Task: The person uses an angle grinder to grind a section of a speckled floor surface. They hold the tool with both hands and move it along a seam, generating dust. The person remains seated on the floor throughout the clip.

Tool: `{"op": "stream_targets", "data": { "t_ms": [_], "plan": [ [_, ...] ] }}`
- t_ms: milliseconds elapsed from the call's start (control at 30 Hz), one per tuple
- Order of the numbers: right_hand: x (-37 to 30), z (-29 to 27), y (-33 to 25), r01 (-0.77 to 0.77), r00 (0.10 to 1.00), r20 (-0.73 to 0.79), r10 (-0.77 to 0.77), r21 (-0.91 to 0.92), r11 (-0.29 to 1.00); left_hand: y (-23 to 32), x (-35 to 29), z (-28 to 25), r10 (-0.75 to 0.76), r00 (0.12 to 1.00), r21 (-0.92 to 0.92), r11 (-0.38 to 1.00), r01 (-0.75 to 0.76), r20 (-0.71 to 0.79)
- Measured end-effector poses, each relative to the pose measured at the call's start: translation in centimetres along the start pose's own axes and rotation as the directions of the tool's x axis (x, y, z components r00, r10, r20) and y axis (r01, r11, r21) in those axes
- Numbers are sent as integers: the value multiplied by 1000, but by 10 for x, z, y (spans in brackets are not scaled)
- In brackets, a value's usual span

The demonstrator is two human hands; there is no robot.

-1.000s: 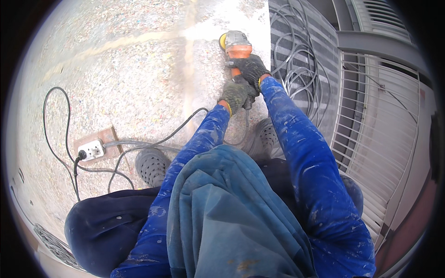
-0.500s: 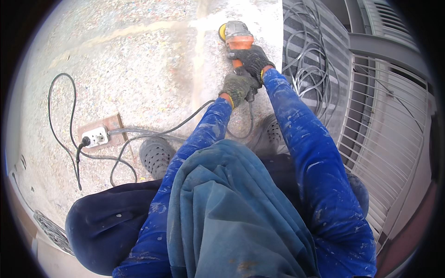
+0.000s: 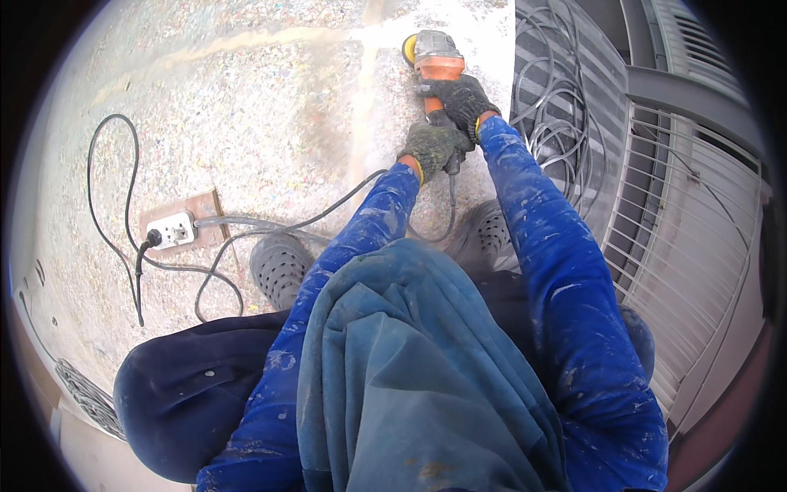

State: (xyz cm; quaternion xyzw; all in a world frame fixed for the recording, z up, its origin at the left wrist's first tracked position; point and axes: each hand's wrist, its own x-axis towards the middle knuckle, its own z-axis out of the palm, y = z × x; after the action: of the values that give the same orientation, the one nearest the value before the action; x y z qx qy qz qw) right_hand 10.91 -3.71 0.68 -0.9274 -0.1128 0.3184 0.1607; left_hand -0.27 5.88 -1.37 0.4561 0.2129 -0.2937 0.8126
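- Grinder (image 3: pixel 441 66), orange body, grey head: upper middle of view, out in front of the person, over pale speckled floor (image 3: pixel 270 123), near its right edge.
- Long axis runs almost straight away from the person, leaning slightly left toward the far end. Head points away, tail back toward the body.
- Yellow disc (image 3: pixel 409 49) on the head's left side, seen obliquely; cannot tell whether it touches the floor.
- Right grip (image 3: pixel 461 100): gloved, clamped on the grinder just behind the orange collar.
- Left grip (image 3: pixel 433 149): gloved, clamped on the tail end, nearer the body, just beside the right.
- Cord (image 3: pixel 453 201) trails from the tail, curving toward the person.
- Left: white socket block (image 3: pixel 174 230) on a brown board (image 3: pixel 211 215), black plug (image 3: pixel 153 238) in it.
- Right: grey cable coils (image 3: pixel 566 131) on a striped surface (image 3: pixel 602 98).
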Motion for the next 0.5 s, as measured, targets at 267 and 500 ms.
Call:
{"op": "stream_targets", "data": {
  "t_ms": [267,500],
  "plan": [
    [42,35,4,300,950,-62,-307,-105,948,4,-10,-29,256,967,353,903,-245,16],
    [35,28,6,237,962,-92,-257,-182,954,-8,-1,-24,224,974,204,956,-212,-39]
  ]
}}
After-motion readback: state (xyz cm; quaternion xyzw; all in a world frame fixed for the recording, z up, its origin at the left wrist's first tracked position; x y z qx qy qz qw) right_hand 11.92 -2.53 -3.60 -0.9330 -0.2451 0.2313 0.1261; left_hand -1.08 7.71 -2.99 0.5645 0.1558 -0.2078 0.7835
